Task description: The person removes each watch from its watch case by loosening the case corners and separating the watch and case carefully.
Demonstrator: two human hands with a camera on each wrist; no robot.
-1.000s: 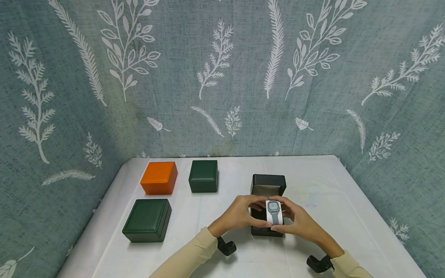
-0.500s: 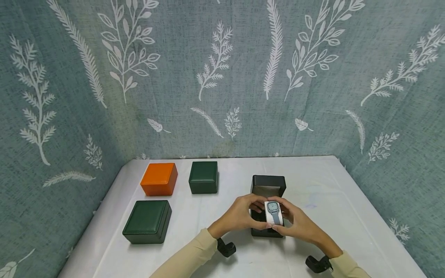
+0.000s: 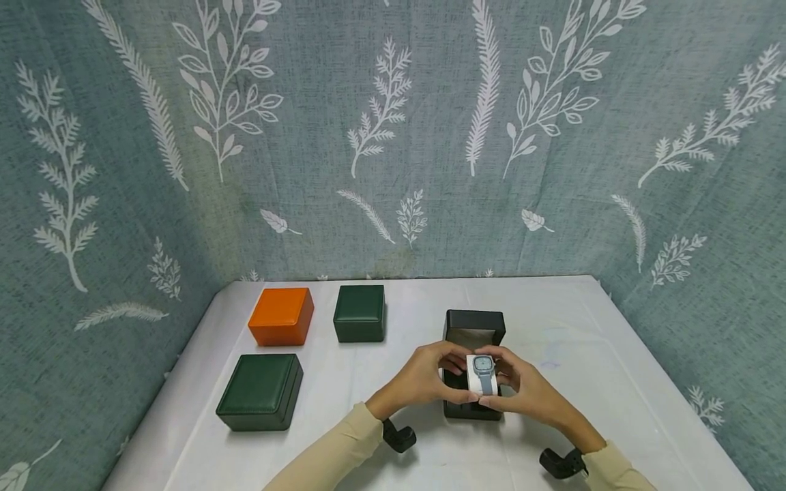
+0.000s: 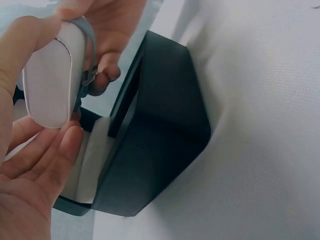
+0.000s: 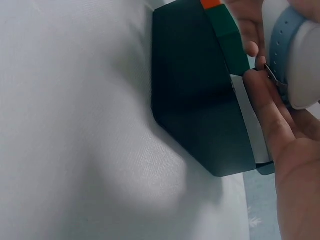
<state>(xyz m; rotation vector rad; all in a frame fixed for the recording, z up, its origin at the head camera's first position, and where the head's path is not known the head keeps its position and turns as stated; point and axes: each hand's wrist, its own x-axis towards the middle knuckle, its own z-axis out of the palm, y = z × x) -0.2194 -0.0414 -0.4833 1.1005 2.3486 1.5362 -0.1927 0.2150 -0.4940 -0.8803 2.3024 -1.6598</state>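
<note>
A watch (image 3: pixel 484 365) with a square face and a blue-grey strap (image 5: pixel 284 44) is wrapped round a white cushion (image 4: pixel 48 85). From the left, my left hand (image 3: pixel 425 377) grips one end of the cushion between thumb and fingers. My right hand (image 3: pixel 529 387) holds the other end the same way. Both hands are over a black watch box (image 3: pixel 475 319), its lid raised at the back and its pale lining showing. The strap's buckle (image 4: pixel 89 79) appears on the underside, near the right hand's fingers. The hands and the cushion hide most of the box's inside.
An orange box (image 3: pixel 281 316), a small green box (image 3: pixel 359 313) and a larger green box (image 3: pixel 260 392) stand closed on the left side of the white-covered table (image 3: pixel 589 327). A patterned curtain (image 3: pixel 393 136) rises behind the table and along both sides.
The watch on its cushion has turned very slightly between the fingers. Both hands keep their grip in nearly the same place, and the boxes stay where they were.
</note>
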